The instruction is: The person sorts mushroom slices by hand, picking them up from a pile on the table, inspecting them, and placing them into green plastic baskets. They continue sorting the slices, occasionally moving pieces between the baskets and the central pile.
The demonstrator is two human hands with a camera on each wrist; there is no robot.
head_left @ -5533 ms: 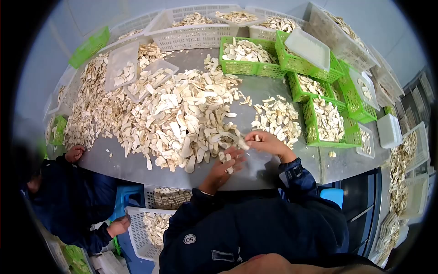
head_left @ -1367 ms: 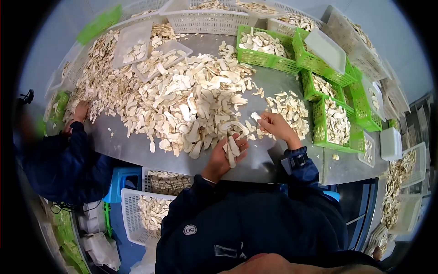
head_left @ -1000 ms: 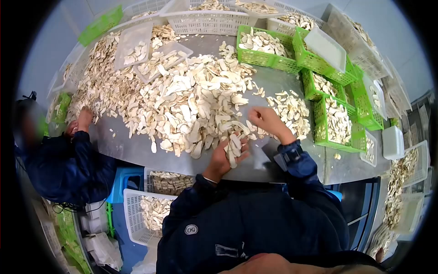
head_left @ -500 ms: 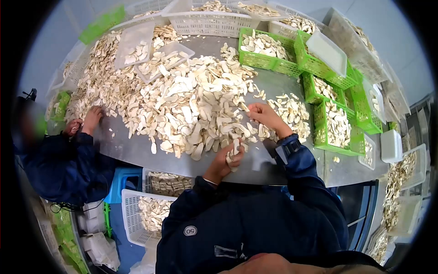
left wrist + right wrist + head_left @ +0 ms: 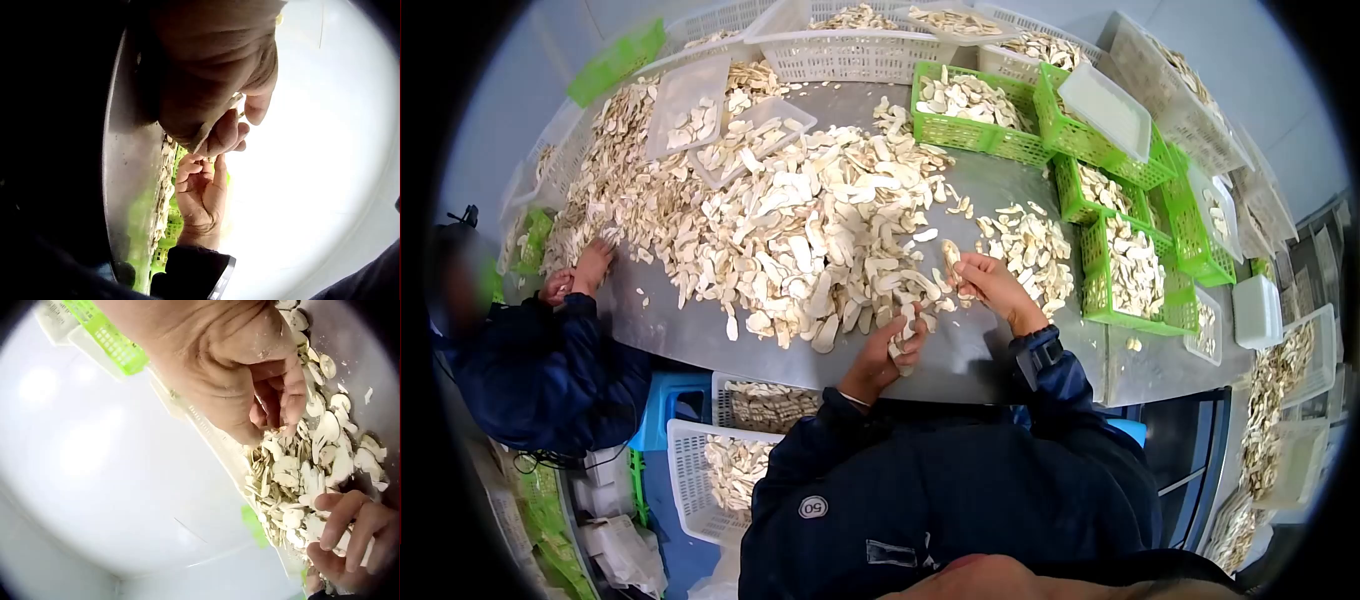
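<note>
A large pile of dried mushroom slices (image 5: 790, 240) covers the left and middle of the metal table (image 5: 970, 365). My left hand (image 5: 878, 362), near the front edge, holds several mushroom slices (image 5: 903, 338) in curled fingers; a slice edge (image 5: 212, 125) sticks out in the left wrist view. Between thumb and fingers my right hand (image 5: 1000, 290) pinches one mushroom slice (image 5: 951, 256), raised at the right end of the pile. The right wrist view shows the right hand (image 5: 231, 362) over the slices, with the left hand's fingers (image 5: 350, 519) below it.
A smaller heap of slices (image 5: 1032, 250) lies right of my right hand. Green baskets (image 5: 1100, 310) of slices stand beyond it, and white crates (image 5: 850, 65) line the back. Another person's hands (image 5: 585, 272) work at the left. A white basket (image 5: 690, 480) sits below the table edge.
My right hand reached to the pile, took a mushroom slice and drew back slightly with it. My left hand's fingers, earlier spread under the slices, have curled round them.
</note>
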